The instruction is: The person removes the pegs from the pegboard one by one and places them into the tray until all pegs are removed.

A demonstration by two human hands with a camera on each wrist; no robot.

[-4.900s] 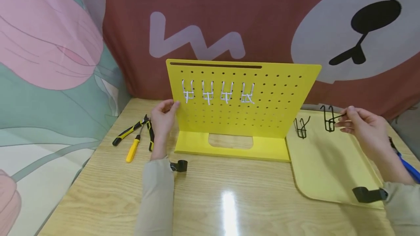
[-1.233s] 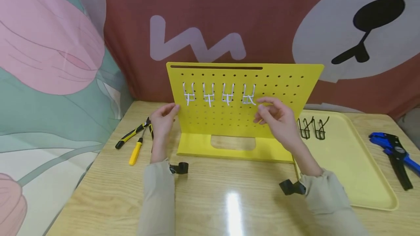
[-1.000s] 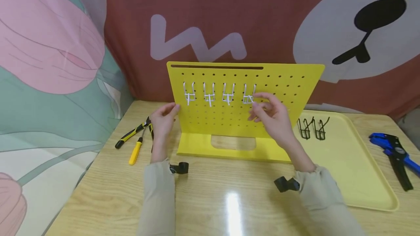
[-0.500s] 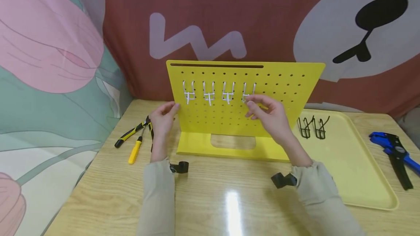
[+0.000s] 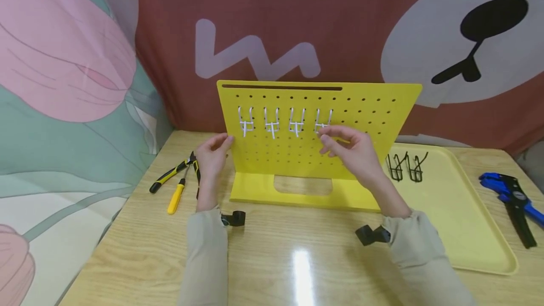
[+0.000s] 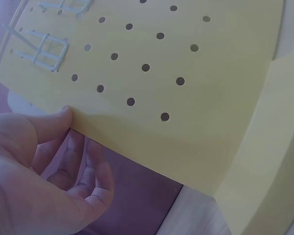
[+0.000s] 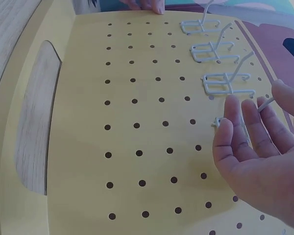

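Observation:
A yellow pegboard stands upright on its base, with a row of white wire hooks on its left and middle part. My left hand pinches the board's left edge, thumb on the front face and fingers behind, as the left wrist view shows. My right hand is at the rightmost white hook. In the right wrist view, that hand's thumb and fingers pinch the hook's prong; its fingers hide most of the hook's frame. The other white hooks hang to the left, their prongs pointing outward.
Two black wire hooks lie in a pale yellow tray at the right. Beyond it is a blue and black hand tool with a dial. Yellow-black pliers and a yellow-handled screwdriver lie left of my left hand.
My right hand held a black hook above the tray; now that hook lies there beside another. The hand has moved left to the rightmost white hook and pinches its prong. My left hand stays put.

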